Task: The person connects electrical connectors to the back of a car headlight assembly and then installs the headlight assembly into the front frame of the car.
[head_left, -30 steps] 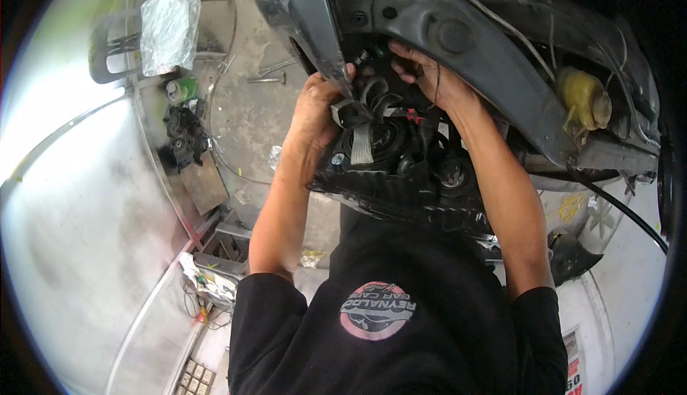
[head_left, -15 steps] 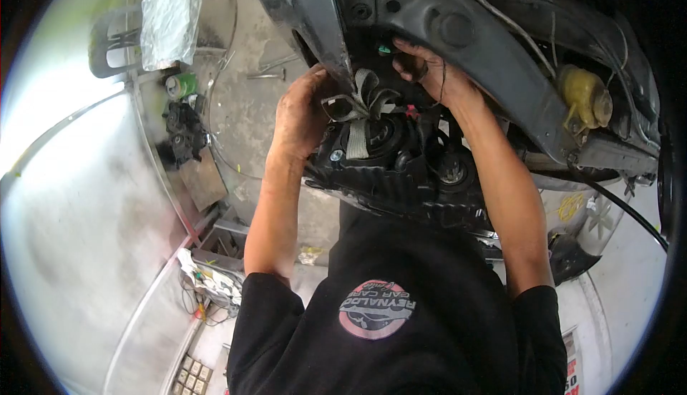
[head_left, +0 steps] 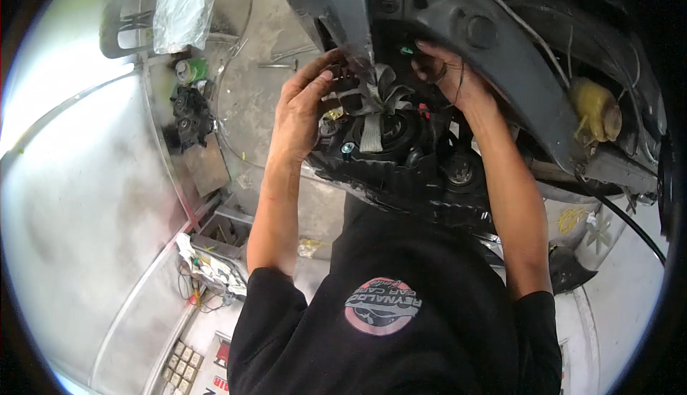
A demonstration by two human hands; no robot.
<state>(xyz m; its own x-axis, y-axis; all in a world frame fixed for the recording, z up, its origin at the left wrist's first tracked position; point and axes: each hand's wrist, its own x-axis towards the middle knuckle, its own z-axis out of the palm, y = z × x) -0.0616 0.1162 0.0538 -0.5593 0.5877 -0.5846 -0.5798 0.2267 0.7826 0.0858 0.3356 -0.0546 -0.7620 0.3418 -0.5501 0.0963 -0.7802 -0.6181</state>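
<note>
A black headlight assembly (head_left: 386, 173) hangs below the grey car body panel (head_left: 325, 8), with a woven grey strap (head_left: 372, 134) knotted in loops above it. My left hand (head_left: 302, 101) is at the assembly's left upper edge, fingers stretched toward the panel's lower tip and thumb apart. My right hand (head_left: 454, 76) reaches under the grey body rail, its fingers curled beside a small green connector (head_left: 406, 50). A thin dark wire (head_left: 460, 84) runs across that hand. Whatever lies between its fingertips is hidden in shadow.
A yellowed plastic reservoir (head_left: 595, 111) and a black hose (head_left: 626, 216) are on the right. Along the left lie a chair with a clear plastic sheet (head_left: 184, 8), a green can (head_left: 189, 71) and a black part (head_left: 192, 116). A metal tool (head_left: 279, 65) rests on the floor.
My left hand has loosened from the panel edge, and its thumb and fingers now show apart. My right hand stays by the green connector. The whole view has shifted slightly.
</note>
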